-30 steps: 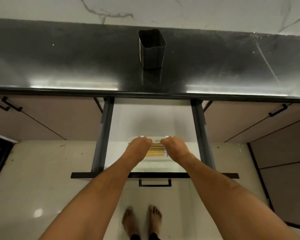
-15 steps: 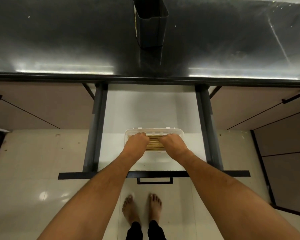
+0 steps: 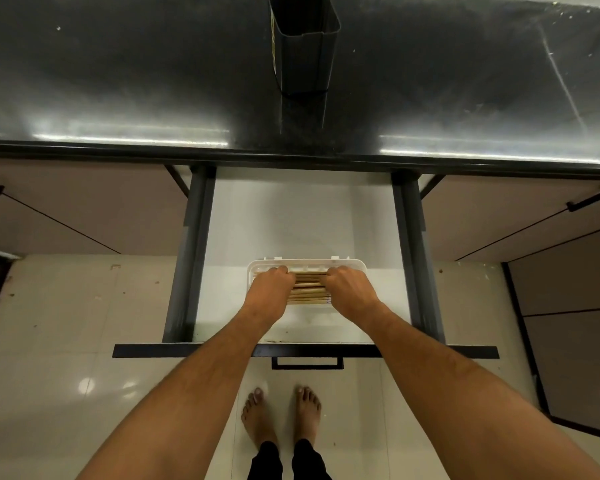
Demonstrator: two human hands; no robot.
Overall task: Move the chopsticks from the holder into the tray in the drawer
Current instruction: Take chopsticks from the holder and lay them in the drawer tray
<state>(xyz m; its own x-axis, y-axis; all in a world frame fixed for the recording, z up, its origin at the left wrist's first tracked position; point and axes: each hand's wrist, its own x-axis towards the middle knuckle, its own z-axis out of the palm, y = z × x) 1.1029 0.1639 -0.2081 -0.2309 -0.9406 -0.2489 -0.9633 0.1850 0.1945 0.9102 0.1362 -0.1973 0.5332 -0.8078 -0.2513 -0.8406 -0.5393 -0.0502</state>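
Chopsticks (image 3: 307, 289) are laid as a flat bundle, running left to right, inside the white tray (image 3: 355, 265), which sits in the open drawer (image 3: 302, 223) toward its near end. The left hand (image 3: 270, 287) is curled over the left part of the bundle and the right hand (image 3: 350, 289) over the right part, knuckles up, so both ends are covered; whether either grip is closed around the sticks or only pressed on top of them cannot be told, since the fingertips are tucked out of sight. The dark holder (image 3: 303, 46) stands upright on the black desk (image 3: 118, 81), far behind the drawer, and no sticks can be seen rising from it, though its mouth is cut off by the frame. The step in hand is judged to be the settling of the bundle in the tray, with the task near its end. It would be done well if the sticks were pressed level and nudged from both ends until they lie parallel within the tray's walls, and if both hands were then lifted straight up so that nothing is dragged out or rolled over the rim.
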